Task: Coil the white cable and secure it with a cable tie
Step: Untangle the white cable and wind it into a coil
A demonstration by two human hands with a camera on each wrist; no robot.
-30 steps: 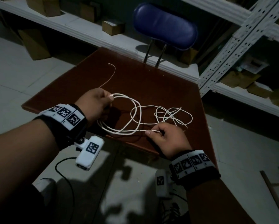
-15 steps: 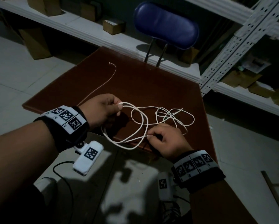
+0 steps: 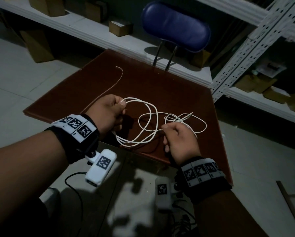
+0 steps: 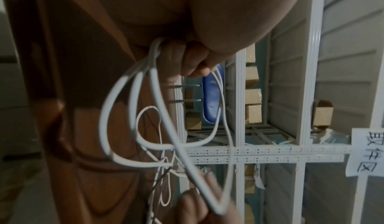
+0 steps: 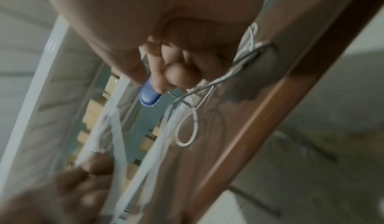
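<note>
Hands meet over a brown bench (image 3: 169, 86) at centre frame. Left hand (image 3: 107, 113) curls shut around several gathered loops of white cable (image 3: 150, 115), thumb pressed on top. Right hand (image 3: 181, 141), lower right of it, pinches one strand with fingers curled. Loose cable loops sprawl on the bench between and behind the hands.

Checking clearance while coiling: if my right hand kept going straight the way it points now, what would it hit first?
Probably the loose white cable loops just beyond the right hand; depth is unclear.
</note>
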